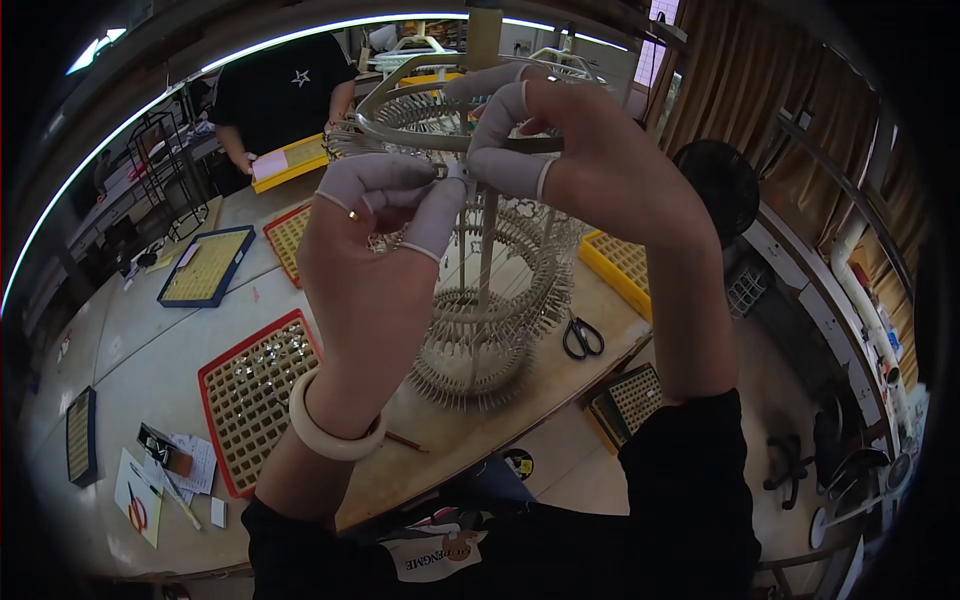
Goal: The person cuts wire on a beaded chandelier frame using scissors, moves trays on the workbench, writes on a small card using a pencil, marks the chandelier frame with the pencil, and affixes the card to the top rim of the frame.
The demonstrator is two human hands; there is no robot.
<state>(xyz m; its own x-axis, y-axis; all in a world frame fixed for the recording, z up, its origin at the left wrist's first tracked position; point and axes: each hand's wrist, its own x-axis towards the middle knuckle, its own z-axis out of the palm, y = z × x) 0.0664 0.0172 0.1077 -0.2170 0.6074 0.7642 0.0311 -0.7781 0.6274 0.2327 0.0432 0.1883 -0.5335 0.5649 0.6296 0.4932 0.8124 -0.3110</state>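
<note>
A tall round metal rack (pixel 484 260) with rings of many small hooks stands in front of me. Both hands wear pale finger covers and meet near its top ring (pixel 425 138). My left hand (pixel 375 215) is closed in a pinch at the rack's upper part, on something too small to name. Beside it, my right hand (pixel 560 140) has its fingers curled round the ring area, thumb close to the left fingertips; what it holds is hidden. A cream bangle (pixel 335 440) circles my left wrist.
A red tray (pixel 205 400) with small compartments lies at the left, blue-edged trays (pixel 163 292) beyond. Black scissors (pixel 582 338) lie right of the rack, near a yellow tray (pixel 600 262). Across the table a person (pixel 275 95) in black holds a yellow tray (pixel 290 178).
</note>
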